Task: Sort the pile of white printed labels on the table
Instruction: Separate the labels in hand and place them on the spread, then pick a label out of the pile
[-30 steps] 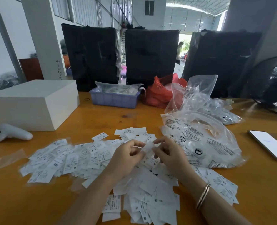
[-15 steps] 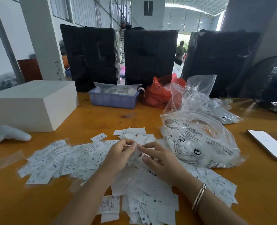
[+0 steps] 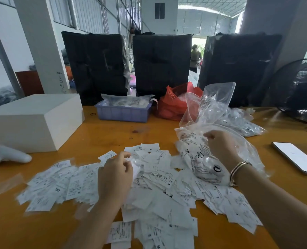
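Left hand [image 3: 115,175] pinches white paper labels [image 3: 134,167] mid-frame for sorting, right hand [image 3: 219,146] at clear printed plastic bag [image 3: 199,155], grip unclear.

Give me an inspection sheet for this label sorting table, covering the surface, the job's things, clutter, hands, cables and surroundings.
Surface: orange wooden table, a dark spot near the middle.
Job's things: pile of white printed labels spread loosely across the near side.
Clutter: white box, white controller, blue bin, red bag, clear printed bag, phone with its screen lit.
Hands: left hand pinches something pale over the pile; right hand, fingers curled, is at the clear printed bag; its grip cannot be told.
Cables: nothing seen.
Surroundings: three black wrapped bales behind the table, fan at right, a person in the far doorway.
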A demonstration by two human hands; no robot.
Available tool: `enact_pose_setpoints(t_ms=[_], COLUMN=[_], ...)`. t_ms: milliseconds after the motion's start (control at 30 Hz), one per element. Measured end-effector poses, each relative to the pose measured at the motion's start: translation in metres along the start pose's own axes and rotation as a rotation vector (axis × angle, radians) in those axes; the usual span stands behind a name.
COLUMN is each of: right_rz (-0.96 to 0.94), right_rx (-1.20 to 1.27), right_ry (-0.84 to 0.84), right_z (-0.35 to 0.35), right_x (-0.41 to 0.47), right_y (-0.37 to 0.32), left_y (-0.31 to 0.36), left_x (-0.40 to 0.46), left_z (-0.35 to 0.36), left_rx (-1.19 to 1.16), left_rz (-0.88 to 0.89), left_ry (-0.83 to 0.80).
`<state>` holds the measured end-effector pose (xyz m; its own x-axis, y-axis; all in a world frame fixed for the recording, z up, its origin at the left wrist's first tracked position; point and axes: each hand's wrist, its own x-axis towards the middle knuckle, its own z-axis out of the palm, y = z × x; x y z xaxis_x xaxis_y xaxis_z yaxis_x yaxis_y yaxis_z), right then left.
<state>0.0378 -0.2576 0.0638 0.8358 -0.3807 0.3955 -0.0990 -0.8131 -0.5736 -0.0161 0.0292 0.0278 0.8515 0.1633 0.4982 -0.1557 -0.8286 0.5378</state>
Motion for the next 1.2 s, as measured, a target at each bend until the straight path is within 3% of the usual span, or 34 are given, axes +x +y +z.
enact_pose_setpoints(t_ms=[100, 167, 333, 467, 633, 833, 967, 1067, 1133, 1200], right_rz=[-0.024, -0.032, -0.042, 0.021, 0.0, -0.138, -0.183, -0.198, -0.166, -0.111], right_rx=[-0.449, -0.466, -0.33, -0.183, -0.206, -0.253, -0.074, 0.201, 0.528, 0.781], right_ry=[-0.286, -0.324, -0.127, -0.107, -0.092, 0.128, 0.245, 0.257, 0.086, -0.198], right_z=[0.009, 0.012, 0.011, 0.009, 0.006, -0.004, -0.014, -0.019, -0.018, -0.01], right_x=[0.005, 0.002, -0.009, -0.013, -0.01, -0.015, -0.018, -0.031, -0.049, -0.072], right_y=[0.017, 0.021, 0.019, 0.022, 0.025, 0.023, 0.007, -0.019, -0.039, -0.054], left_y=[-0.005, -0.007, -0.007, -0.008, -0.009, -0.01, -0.008, -0.003, 0.003, 0.009], left_x=[0.002, 0.003, 0.001, 0.002, 0.002, 0.002, 0.001, -0.001, -0.002, -0.005], left_z=[0.002, 0.004, 0.009, 0.009, 0.011, 0.012, 0.011, 0.009, 0.007, 0.003], left_rx=[0.048, 0.05, 0.027, -0.018, -0.042, -0.057, -0.081, -0.146, -0.291, -0.481], left_rz=[0.006, 0.0, 0.033, 0.045, 0.042, 0.072, 0.094, 0.144, 0.159, 0.125], left_ry=[0.031, 0.012, -0.019, -0.013, -0.033, -0.006, 0.007, 0.005, -0.06, -0.197])
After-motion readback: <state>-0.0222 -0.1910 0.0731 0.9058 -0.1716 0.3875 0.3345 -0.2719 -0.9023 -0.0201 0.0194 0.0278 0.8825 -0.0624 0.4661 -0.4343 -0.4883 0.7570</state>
